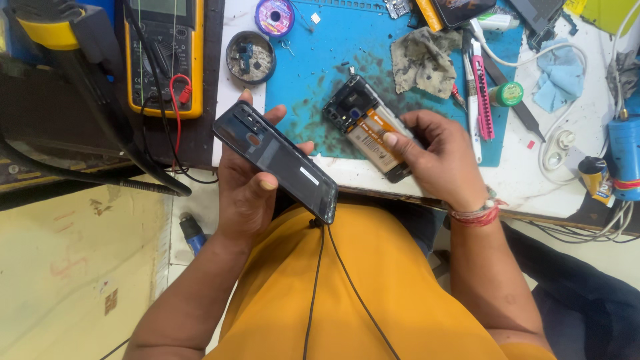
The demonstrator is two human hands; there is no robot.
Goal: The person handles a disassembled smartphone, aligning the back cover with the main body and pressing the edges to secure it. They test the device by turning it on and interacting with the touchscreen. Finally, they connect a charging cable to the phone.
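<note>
The left hand [250,180] grasps a dark back cover [275,160], thumb across its inner face, fingers wrapped behind, holding it tilted above the lap. Just right of that grip, the right hand [440,160] clasps the opened phone [363,123], thumb pressed on its orange battery [369,135]. The phone rests on the blue mat [313,73]. Beyond the right hand lies a dirty rag [420,60]; beyond the left, a yellow multimeter [163,57].

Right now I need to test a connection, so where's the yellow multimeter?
In the head view, the yellow multimeter lies at the top left, left of the blue mat, above the left hand.
</note>
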